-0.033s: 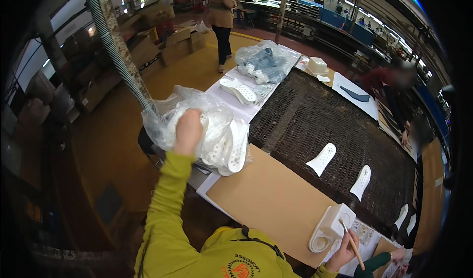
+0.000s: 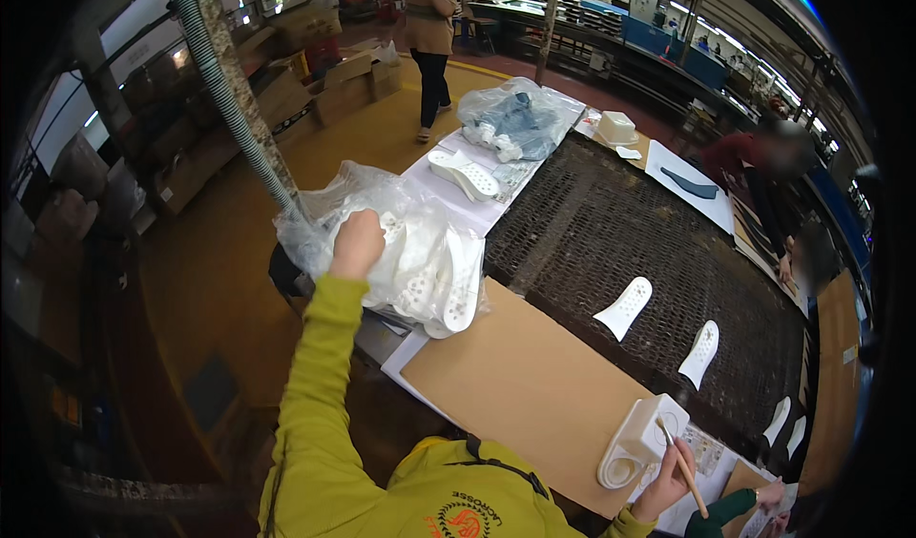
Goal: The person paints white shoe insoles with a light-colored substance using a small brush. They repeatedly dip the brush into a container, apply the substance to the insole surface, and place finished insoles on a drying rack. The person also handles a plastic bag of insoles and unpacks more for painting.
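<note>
My left hand (image 2: 359, 242) is curled at a clear plastic bag (image 2: 334, 187) on the left. White shoe soles (image 2: 461, 280) with small holes lie in and against that bag. Whatever the left fingers hold is hidden behind the hand. Low on the right, my right hand (image 2: 671, 478) is closed round a wooden-handled brush (image 2: 694, 486). The brush tip is at a white plastic container (image 2: 665, 414), which has a round cup at its near side. Under the container lies a brown cardboard sheet (image 2: 525, 376).
A dark mesh conveyor (image 2: 592, 214) carries several white soles (image 2: 625, 307). Beyond the bag are a single white sole (image 2: 464, 174) and a bag of blue pieces (image 2: 515, 118). A rusty post (image 2: 229, 80) rises at left. Co-workers' hands (image 2: 771, 493) show at lower right; another person (image 2: 429, 32) stands behind.
My left hand has shifted slightly left at the bag, uncovering more of the white soles. The right hand and brush have barely moved.
</note>
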Demonstrator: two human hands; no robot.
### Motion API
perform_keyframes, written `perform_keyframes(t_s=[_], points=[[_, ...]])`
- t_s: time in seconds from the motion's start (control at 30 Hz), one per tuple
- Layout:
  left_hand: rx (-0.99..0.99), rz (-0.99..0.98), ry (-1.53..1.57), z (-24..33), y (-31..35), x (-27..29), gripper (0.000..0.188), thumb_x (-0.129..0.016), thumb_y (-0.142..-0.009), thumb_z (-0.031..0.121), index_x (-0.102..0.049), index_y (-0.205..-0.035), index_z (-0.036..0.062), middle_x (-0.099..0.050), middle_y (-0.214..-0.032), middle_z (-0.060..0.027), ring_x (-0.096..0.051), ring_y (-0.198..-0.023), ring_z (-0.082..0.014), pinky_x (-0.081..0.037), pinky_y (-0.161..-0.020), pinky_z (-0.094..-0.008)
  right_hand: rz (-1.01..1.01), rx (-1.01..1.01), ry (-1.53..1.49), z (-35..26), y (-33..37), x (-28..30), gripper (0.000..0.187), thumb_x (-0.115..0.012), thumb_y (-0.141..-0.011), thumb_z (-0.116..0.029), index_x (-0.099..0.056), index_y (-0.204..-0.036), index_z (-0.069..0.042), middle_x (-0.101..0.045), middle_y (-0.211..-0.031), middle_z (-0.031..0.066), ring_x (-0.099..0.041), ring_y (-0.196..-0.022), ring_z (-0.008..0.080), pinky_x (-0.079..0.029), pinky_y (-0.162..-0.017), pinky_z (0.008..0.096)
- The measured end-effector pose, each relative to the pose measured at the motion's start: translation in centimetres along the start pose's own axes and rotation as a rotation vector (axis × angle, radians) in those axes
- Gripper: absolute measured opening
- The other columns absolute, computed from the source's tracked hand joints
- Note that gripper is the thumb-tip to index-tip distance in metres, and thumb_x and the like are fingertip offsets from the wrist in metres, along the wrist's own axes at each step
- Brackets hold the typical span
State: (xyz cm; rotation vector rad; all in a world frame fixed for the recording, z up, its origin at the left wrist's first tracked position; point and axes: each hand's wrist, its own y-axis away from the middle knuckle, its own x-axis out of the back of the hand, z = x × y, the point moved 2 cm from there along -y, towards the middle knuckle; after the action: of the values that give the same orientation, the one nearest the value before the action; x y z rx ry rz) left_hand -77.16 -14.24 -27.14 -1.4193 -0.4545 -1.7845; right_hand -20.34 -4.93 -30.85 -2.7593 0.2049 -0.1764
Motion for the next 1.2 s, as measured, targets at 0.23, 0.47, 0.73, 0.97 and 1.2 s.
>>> perform_keyframes(t_s=[0.23,0.47,0.73,0.97,1.2], points=[[-0.119,-0.027,-0.036,-4.6,-3.7,-14.3,0.055,-0.044,-0.093,0.048,-0.066,-0.109,-0.0002,-0.041,-0.137,-0.0333,-0.040,-0.125,-0.0466,-0.030,-0.106,-0.0518,-0.207,0.072,-0.124,-1.1,-1.1,-5.9,0.012,-0.063,-0.088,0.000,-0.064,-0.098,0.006,-0.058,-0.087,0.0079,-0.052,-0.078,0.0133,-0.042,-0.070,0.0247],[-0.408,0.014,0.041,-2.9,1.1,-16.6,0.054,-0.046,-0.092,0.045,-0.062,-0.120,0.0009,-0.031,-0.143,-0.0331,-0.031,-0.132,-0.0456,-0.018,-0.112,-0.0529,-0.346,0.074,-0.327,-2.4,-2.1,-12.8,0.012,-0.061,-0.090,-0.001,-0.064,-0.100,0.005,-0.058,-0.086,0.0073,-0.057,-0.078,0.0136,-0.045,-0.071,0.0233],[-0.377,0.357,0.348,-0.3,3.6,-3.6,0.048,-0.074,-0.075,0.019,-0.064,-0.120,0.0048,-0.055,-0.128,-0.0200,-0.047,-0.124,-0.0342,-0.038,-0.105,-0.0401,-0.436,-0.235,-0.325,4.4,-4.3,-25.9,0.023,-0.059,-0.095,-0.019,-0.054,-0.111,-0.002,-0.062,-0.093,0.0076,-0.058,-0.087,0.0152,-0.047,-0.082,0.0284],[-0.160,0.084,0.113,-4.4,-8.7,-4.0,0.044,-0.068,-0.083,0.034,-0.066,-0.111,0.0001,-0.064,-0.111,-0.0219,-0.059,-0.102,-0.0398,-0.046,-0.088,-0.0429,-0.429,-0.386,-0.208,10.0,1.6,-36.5,0.029,-0.068,-0.089,-0.018,-0.044,-0.102,-0.007,-0.050,-0.088,0.0013,-0.048,-0.080,0.0104,-0.042,-0.075,0.0244],[-0.052,0.114,0.413,-3.8,-7.0,-4.3,0.029,-0.064,-0.084,0.027,-0.071,-0.087,-0.0007,-0.066,-0.079,-0.0226,-0.065,-0.078,-0.0382,-0.049,-0.074,-0.0440,-0.315,-0.499,-0.558,6.6,-0.3,-38.0,0.024,-0.062,-0.087,0.002,-0.043,-0.096,-0.009,-0.049,-0.082,-0.0006,-0.047,-0.074,0.0083,-0.042,-0.070,0.0225]])
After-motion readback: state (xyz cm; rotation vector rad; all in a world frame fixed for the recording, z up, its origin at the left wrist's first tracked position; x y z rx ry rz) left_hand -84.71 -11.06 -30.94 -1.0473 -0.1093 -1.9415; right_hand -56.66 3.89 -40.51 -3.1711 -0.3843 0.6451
